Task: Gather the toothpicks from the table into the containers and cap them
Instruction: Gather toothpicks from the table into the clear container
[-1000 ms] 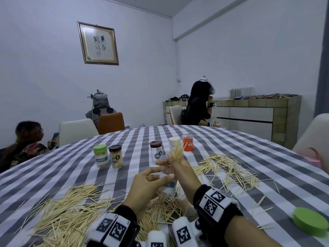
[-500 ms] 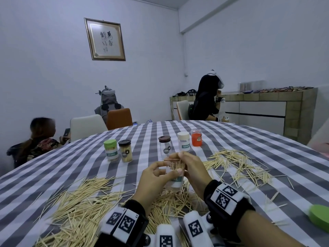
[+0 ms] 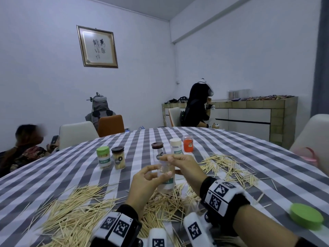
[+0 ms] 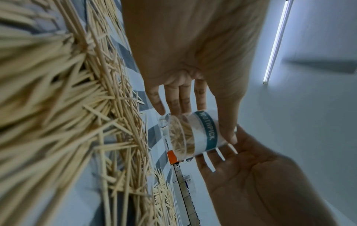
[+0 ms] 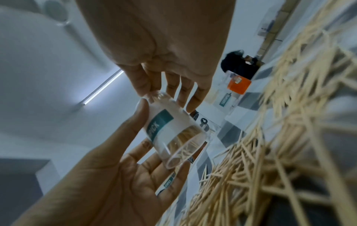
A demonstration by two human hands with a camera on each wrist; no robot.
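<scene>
The left hand (image 3: 146, 182) grips a clear toothpick jar (image 3: 166, 177) with a teal label band, thumb on one side and fingers curled round the other, holding it upright just above the desk (image 3: 267, 157) and its grey-and-white checked cloth. The jar is uncapped, and toothpicks show through its clear base in both wrist views. The right hand (image 3: 185, 166) sits at the jar's open mouth, fingers fairly straight and spread around the rim; whether it pinches anything there cannot be told. Loose toothpicks (image 3: 74, 211) lie in heaps under and to the left of the hands, with another scatter to the right (image 3: 229, 168). Behind the hands stands a row of capped jars: a green-lidded jar (image 3: 103, 156), a dark-lidded jar full of toothpicks (image 3: 118, 157), a brown-lidded clear jar (image 3: 157, 150), a cream-lidded jar (image 3: 175, 146) and an orange jar (image 3: 188, 143). A loose green cap (image 3: 306, 218) lies on the desk near the right forearm.
</scene>
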